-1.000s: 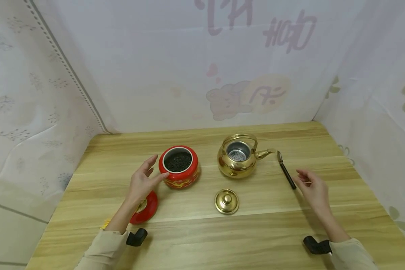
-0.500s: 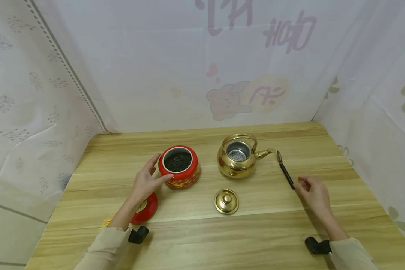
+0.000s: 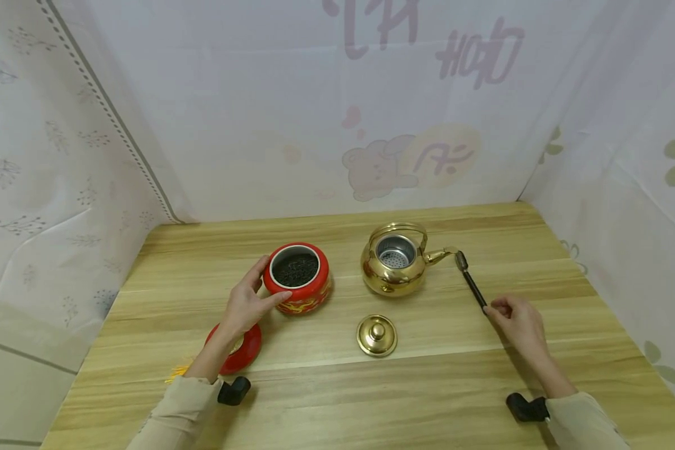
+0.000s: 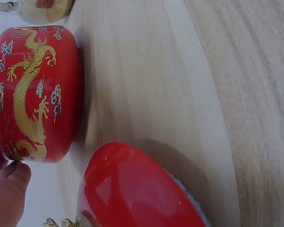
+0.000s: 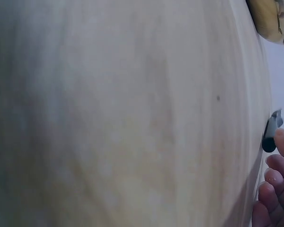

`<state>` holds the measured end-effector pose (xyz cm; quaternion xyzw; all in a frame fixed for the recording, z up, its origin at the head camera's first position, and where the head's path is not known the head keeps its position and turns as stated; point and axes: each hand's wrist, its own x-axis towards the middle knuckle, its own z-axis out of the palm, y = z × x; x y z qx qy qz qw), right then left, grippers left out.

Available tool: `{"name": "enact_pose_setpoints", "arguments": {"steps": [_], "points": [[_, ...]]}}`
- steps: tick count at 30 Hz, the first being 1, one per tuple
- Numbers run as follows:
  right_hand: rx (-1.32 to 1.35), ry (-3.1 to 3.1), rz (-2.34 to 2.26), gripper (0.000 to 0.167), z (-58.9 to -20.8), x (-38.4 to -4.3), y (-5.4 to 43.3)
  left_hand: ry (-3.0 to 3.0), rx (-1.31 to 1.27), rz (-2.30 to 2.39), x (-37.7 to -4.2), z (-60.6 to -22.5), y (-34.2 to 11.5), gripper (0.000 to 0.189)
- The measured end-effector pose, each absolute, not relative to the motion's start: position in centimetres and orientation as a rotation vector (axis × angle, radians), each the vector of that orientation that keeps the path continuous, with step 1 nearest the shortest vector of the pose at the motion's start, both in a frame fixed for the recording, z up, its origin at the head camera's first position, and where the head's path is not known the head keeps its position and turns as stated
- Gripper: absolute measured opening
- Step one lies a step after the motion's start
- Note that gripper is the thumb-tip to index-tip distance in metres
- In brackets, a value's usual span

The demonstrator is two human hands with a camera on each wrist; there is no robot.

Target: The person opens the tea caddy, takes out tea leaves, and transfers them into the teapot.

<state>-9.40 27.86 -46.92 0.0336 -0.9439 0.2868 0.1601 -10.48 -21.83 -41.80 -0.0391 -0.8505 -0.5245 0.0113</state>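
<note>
In the head view my left hand (image 3: 246, 306) holds the left side of an open red jar (image 3: 325, 278) filled with dark tea leaves, the thumb along its front and the fingers behind. A gold dragon decorates the jar's wall in the left wrist view. My right hand (image 3: 520, 325) pinches the end of a tea scoop (image 3: 472, 286) between thumb and index finger; its black handle slants up to a brownish head beside the kettle's spout tip. Between the hands stands a gold kettle (image 3: 385, 284), uncovered, with a perforated metal strainer inside.
The kettle's gold lid (image 3: 377, 336) lies on the wooden table (image 3: 337, 406) in front of the kettle. Partly under my left forearm is the red jar lid (image 3: 247, 356) with a yellow tassel (image 3: 178, 373). Printed curtains (image 3: 259, 125) enclose the back and sides.
My right hand has moved slightly left, closing on the scoop's handle; the scoop's head has shifted left toward the spout. My left hand has moved a little right, further onto the jar.
</note>
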Motion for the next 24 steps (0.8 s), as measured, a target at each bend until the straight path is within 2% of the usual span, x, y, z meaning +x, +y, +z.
{"name": "enact_pose_setpoints", "arguments": {"steps": [6,15,24], "points": [[0.081,-2.732,0.811,0.011,-47.1,-9.5,27.6,-2.681,-0.104,-1.602,-10.3,-41.5,-21.6,0.087],[0.019,-2.799,0.827,0.011,-46.8,-9.6,27.5,-2.693,-0.092,-1.622,-9.2,-38.6,-20.5,0.081],[-0.107,-2.784,0.885,0.017,-45.4,-9.6,28.0,-2.685,-0.088,-1.638,-9.1,-38.4,-20.4,0.08]]}}
